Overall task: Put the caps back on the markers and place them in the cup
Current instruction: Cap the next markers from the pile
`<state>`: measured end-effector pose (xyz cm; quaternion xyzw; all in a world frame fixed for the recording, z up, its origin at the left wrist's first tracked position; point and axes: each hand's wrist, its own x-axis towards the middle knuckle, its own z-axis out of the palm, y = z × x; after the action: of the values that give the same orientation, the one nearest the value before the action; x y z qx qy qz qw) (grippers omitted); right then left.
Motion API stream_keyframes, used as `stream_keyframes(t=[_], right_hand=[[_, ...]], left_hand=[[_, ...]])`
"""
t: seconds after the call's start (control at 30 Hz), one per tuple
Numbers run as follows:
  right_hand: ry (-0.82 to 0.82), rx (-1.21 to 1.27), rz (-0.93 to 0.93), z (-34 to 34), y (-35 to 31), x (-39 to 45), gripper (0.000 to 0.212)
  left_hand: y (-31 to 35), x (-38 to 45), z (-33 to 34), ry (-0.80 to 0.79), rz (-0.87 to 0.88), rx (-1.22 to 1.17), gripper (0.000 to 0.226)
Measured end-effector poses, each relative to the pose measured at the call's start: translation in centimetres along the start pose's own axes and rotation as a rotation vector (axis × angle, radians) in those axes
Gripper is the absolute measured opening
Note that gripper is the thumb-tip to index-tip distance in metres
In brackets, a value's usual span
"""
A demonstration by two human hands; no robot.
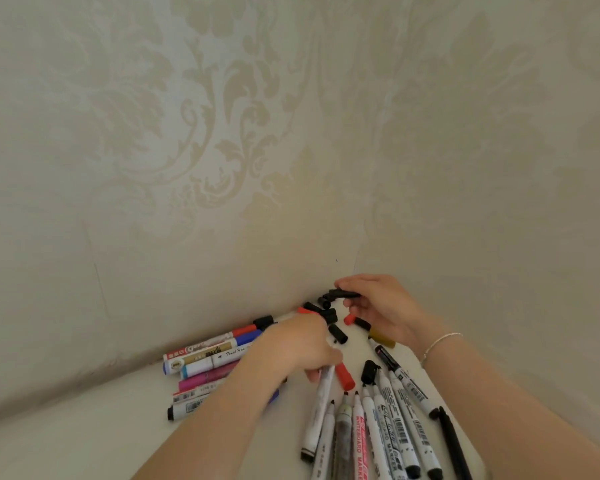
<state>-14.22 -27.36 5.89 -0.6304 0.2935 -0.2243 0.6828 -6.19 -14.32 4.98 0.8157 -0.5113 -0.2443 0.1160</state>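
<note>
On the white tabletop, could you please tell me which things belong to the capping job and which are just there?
Job:
- white marker, gripped by left hand
- black cap, pinched by right hand
- loose caps
- uncapped markers

Not job:
- bracelet
- patterned wall

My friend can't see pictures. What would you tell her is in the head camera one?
A person's left hand grips a white marker while the right hand pinches a black cap above a pile of loose caps. More markers lie on a white table in a wallpapered corner.
</note>
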Motion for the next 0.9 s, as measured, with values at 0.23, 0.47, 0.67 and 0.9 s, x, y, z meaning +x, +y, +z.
stream_keyframes(t=[0.23, 0.47, 0.67, 0.9], right_hand=[[-0.056, 0.395, -0.043, -0.7, -2.7, -1.3, 0.009], [-0.056, 0.385, -0.189, -0.2, -4.3, -2.5, 0.012], [-0.035, 0.328, -0.272, 0.1, -4.4, -2.7, 0.01], [0.085, -0.051, -0.227, 0.1, -3.8, -2.8, 0.03]], left_hand=[[-1.5, -0.7, -3.3, 0.513, 0.178, -0.421, 0.012], [-1.5, -0.1, -2.9, 0.71, 0.312, -0.74, 0.005], [-1.8, -0.3, -3.3, 0.719, 0.376, -0.753, 0.003], [-2.0, -0.4, -3.5, 0.708, 0.329, -0.606, 0.022]])
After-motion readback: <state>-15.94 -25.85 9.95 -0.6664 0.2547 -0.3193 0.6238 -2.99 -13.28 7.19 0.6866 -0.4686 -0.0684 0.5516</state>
